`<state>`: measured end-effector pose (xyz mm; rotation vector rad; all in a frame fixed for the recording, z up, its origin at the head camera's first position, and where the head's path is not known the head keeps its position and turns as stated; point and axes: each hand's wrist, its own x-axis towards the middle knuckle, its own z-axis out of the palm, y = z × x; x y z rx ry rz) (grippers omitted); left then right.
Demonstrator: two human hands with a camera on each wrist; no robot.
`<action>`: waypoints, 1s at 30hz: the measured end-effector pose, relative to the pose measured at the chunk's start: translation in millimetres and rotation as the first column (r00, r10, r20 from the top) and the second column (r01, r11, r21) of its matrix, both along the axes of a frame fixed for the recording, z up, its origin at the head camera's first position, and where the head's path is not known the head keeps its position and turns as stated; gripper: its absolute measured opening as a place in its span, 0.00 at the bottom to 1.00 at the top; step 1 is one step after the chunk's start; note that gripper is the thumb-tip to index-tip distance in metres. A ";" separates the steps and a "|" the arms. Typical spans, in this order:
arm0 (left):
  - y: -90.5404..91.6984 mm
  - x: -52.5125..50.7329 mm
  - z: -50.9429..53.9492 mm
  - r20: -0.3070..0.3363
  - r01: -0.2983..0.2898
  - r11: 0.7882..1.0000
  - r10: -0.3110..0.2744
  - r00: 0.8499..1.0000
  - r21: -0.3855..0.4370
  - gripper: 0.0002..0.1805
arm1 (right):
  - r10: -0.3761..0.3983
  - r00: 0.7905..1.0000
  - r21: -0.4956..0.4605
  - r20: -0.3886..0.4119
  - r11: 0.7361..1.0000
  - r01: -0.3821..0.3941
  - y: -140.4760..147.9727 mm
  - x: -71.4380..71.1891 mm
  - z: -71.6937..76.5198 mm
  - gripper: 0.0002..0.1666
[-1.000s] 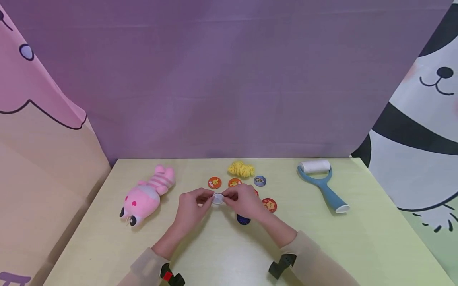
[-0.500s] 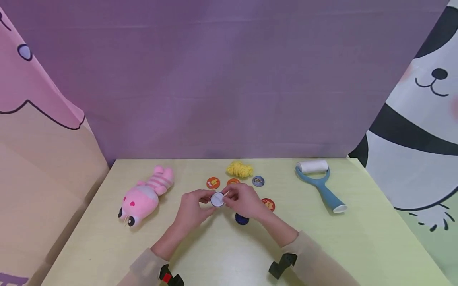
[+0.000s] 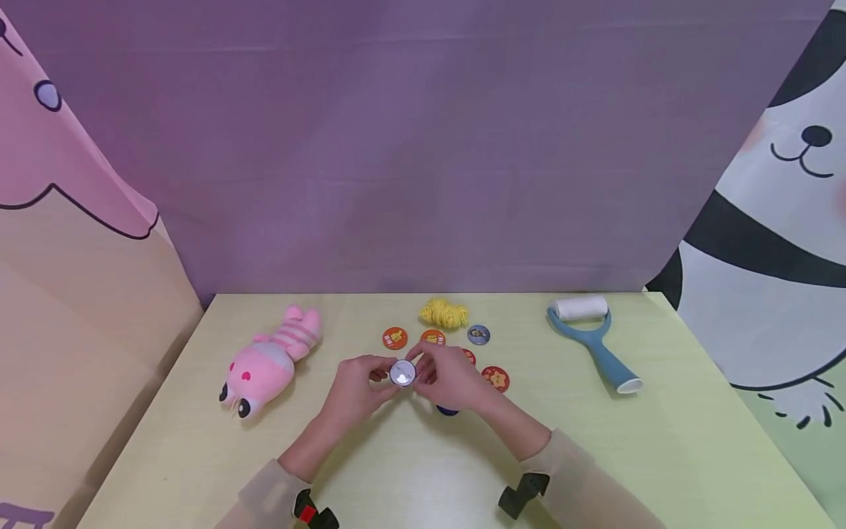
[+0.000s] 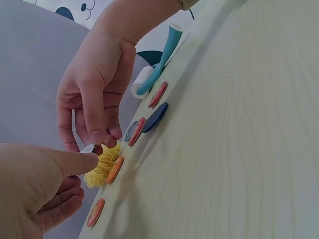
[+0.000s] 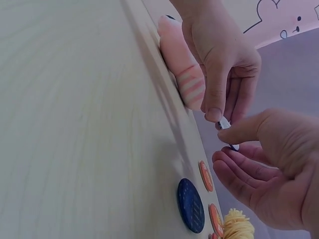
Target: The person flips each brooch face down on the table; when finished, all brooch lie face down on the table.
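A small round badge (image 3: 402, 372), its silvery back facing up towards the head camera, is held above the table between both hands. My left hand (image 3: 357, 383) pinches its left edge with thumb and fingers. On the opposite edge, my right hand (image 3: 454, 375) pinches it, index finger near the top rim and thumb at the side. In the right wrist view the badge (image 5: 229, 133) appears nearly edge-on. Below the right hand lies a dark blue badge (image 5: 190, 205), mostly covered in the head view. A red badge (image 3: 470, 356) is partly hidden behind that hand.
Two orange badges (image 3: 394, 338), a blue badge (image 3: 479, 335) and another red badge (image 3: 496, 379) lie around the hands. Behind them sits a yellow yarn bundle (image 3: 444, 314). A pink plush toy (image 3: 271, 364) lies left, a blue-handled lint roller (image 3: 598, 345) right.
The held badge has tilted from a flatter angle to show its back more fully. My right fingers have shifted around its edge, and that hand now covers more of the dark blue badge.
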<state>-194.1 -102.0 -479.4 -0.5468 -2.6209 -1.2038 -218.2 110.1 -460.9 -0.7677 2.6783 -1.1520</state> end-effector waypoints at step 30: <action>-7.4 -4.1 -19.2 0.102 0.004 0.994 0.007 0.995 -0.105 0.16 | 0.002 0.998 0.111 -0.057 0.994 0.004 -18.4 -2.8 -20.8 0.14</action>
